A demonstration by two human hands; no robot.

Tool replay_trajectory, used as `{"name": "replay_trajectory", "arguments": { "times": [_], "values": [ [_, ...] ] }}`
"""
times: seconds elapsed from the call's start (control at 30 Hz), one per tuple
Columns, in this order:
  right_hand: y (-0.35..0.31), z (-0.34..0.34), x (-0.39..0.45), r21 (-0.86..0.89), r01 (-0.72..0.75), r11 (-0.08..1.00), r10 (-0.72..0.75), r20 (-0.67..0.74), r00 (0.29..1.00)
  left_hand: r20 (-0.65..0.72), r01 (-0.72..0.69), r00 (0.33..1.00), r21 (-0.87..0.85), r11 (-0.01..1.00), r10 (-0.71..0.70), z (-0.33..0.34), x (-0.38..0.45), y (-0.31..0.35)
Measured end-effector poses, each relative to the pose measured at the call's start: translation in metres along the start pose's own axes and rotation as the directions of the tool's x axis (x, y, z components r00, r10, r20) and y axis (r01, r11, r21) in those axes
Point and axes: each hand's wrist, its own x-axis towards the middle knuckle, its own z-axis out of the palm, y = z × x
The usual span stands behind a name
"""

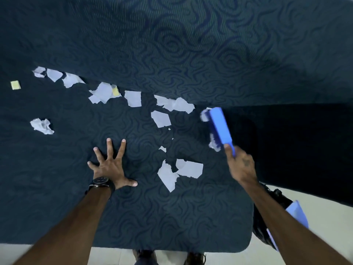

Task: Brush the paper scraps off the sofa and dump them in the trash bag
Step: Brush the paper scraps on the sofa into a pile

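While left hand (109, 167) lies splayed on sofa seat (57, 169), right hand (241, 165) grips brush (219, 127); scraps (179, 173) near front edge.

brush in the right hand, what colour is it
Blue; the brush shows clearly in the head view.

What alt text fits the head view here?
A right hand sweeps a blue brush across a dark patterned sofa strewn with torn paper scraps, while the left hand presses flat on the seat.
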Motion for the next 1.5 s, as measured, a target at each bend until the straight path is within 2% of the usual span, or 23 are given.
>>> {"name": "replay_trajectory", "arguments": {
  "times": [0.07, 0.13, 0.2, 0.3, 0.37, 0.43, 0.5, 0.57, 0.6, 0.73, 0.8, 0.93, 1.0, 1.1, 1.2, 1.27, 1.37, 1.5],
  "values": [
    [0.0, 0.007, 0.014, 0.083, -0.184, 0.979, 0.185, -0.005, 0.983, -0.002, -0.006, 1.0, -0.003, 1.0, 0.006, 0.004, 0.0, 0.0],
    [-0.017, 0.026, 0.023, 0.127, -0.265, 0.956, 0.263, 0.033, 0.964, -0.019, -0.009, 1.0, -0.006, 1.0, 0.009, 0.005, 0.003, -0.001],
    [-0.048, 0.053, 0.015, 0.144, -0.161, 0.976, 0.159, 0.023, 0.987, -0.02, -0.002, 1.0, -0.008, 1.0, 0.002, 0.007, 0.004, -0.001],
    [-0.093, 0.089, -0.012, 0.097, 0.137, 0.986, -0.143, 0.06, 0.988, -0.034, -0.001, 0.999, 0.006, 1.0, 0.002, 0.01, 0.006, -0.001],
    [-0.1, 0.094, -0.027, 0.086, 0.183, 0.979, -0.194, 0.133, 0.972, -0.012, -0.001, 1.0, -0.015, 1.0, 0.001, 0.007, 0.004, 0.001],
    [-0.091, 0.084, -0.031, 0.14, 0.151, 0.979, -0.163, 0.079, 0.983, 0.0, -0.002, 1.0, -0.021, 1.0, 0.002, 0.005, 0.002, -0.001],
    [-0.071, 0.07, -0.021, 0.173, 0.036, 0.984, -0.038, 0.012, 0.999, 0.024, -0.002, 1.0, -0.032, 0.999, 0.003, 0.0, 0.004, 0.0],
    [-0.066, 0.062, -0.009, 0.179, -0.084, 0.98, 0.077, 0.041, 0.996, 0.014, 0.0, 1.0, -0.034, 0.999, 0.001, 0.001, 0.003, -0.003],
    [-0.072, 0.062, -0.004, 0.185, -0.097, 0.978, 0.086, 0.068, 0.994, 0.004, 0.001, 1.0, -0.028, 1.0, -0.001, 0.004, 0.003, -0.002],
    [-0.114, 0.087, -0.011, 0.184, 0.07, 0.98, -0.1, 0.158, 0.982, -0.046, 0.006, 0.999, -0.022, 1.0, -0.007, 0.011, 0.005, -0.002],
    [-0.114, 0.093, -0.017, 0.153, 0.115, 0.981, -0.144, 0.194, 0.97, -0.036, -0.008, 0.999, -0.038, 0.999, 0.007, 0.011, 0.006, -0.003],
    [-0.098, 0.066, -0.009, 0.17, 0.109, 0.979, -0.124, 0.079, 0.989, -0.041, -0.009, 0.999, -0.04, 0.999, 0.007, 0.011, 0.008, -0.006],
    [-0.107, 0.064, 0.002, 0.116, 0.129, 0.985, -0.138, 0.074, 0.988, -0.045, -0.007, 0.999, -0.041, 0.999, 0.005, 0.013, 0.009, -0.006],
    [-0.138, 0.086, 0.001, 0.017, 0.238, 0.971, -0.237, 0.183, 0.954, -0.05, -0.012, 0.999, -0.052, 0.999, 0.009, 0.017, 0.013, -0.008],
    [-0.146, 0.114, -0.031, 0.031, 0.366, 0.93, -0.36, 0.277, 0.891, -0.058, -0.015, 0.998, -0.056, 0.998, 0.012, 0.018, 0.015, -0.01],
    [-0.134, 0.111, -0.051, 0.057, 0.37, 0.927, -0.368, 0.314, 0.875, -0.056, -0.022, 0.998, -0.057, 0.998, 0.019, 0.018, 0.014, -0.011],
    [-0.102, 0.085, -0.064, 0.055, 0.306, 0.951, -0.306, 0.332, 0.892, -0.067, -0.024, 0.998, -0.059, 0.998, 0.02, 0.018, 0.014, -0.012],
    [-0.045, 0.058, -0.062, 0.159, 0.134, 0.978, -0.153, 0.112, 0.982, -0.077, -0.005, 0.997, -0.058, 0.998, 0.0, 0.022, 0.016, -0.01]
  ]
}}
